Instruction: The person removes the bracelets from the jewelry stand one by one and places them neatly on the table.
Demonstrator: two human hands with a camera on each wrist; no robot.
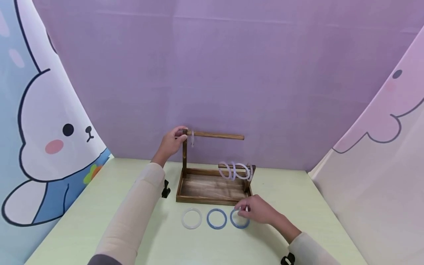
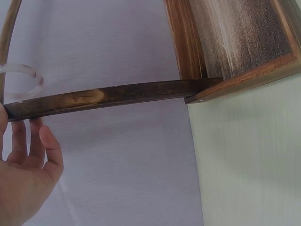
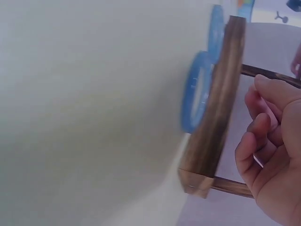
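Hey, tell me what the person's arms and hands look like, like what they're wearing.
The left hand and right hand are bare. The left sleeve is long and cream, with a dark grey part at the picture's bottom edge. The right sleeve is also cream. A small black fitting shows beside each sleeve.
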